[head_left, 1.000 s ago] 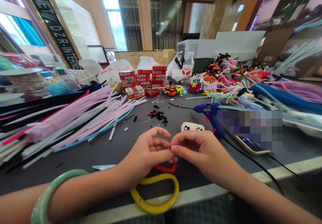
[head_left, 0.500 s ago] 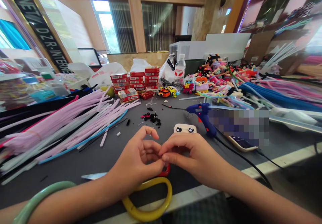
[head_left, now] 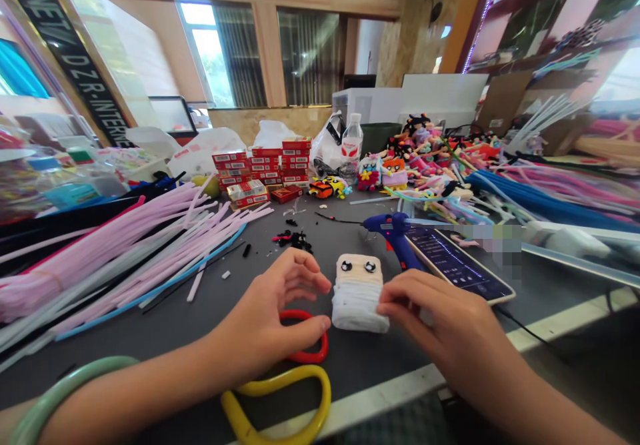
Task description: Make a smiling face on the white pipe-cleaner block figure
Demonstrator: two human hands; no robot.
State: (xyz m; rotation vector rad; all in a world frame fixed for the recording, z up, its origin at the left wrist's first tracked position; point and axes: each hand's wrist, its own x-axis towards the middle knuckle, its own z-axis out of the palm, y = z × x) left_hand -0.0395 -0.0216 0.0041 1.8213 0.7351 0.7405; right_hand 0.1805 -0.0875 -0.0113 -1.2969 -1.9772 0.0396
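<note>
My left hand (head_left: pixel 324 305) hung spread, thumb apart, by red handle loop (head_left: pixel 324 348). My right hand (head_left: pixel 381 301) pressed fingertips together, contents hidden, at near-white eyed figure's (head_left: pixel 359 298) right edge. Beyond right grip lay glue gun (head_left: pixel 400 235), phone (head_left: pixel 457 265).

The slanted dark band (head_left: pixel 67 55) reads "ERNET" and "DZR-INTERNE"; the bottle (head_left: pixel 352 146) label is illegible.

Dark table (head_left: pixel 170 325) | eyed block (head_left: pixel 359 297) | scissors (head_left: pixel 325 401) | glue gun (head_left: pixel 397 233) | phone (head_left: pixel 457 265) | fuzzy stems (head_left: pixel 125 245) | red boxes (head_left: pixel 295 162)

The left forearm (head_left: pixel 185 368) hides the blades of the scissors (head_left: pixel 326 391).
</note>
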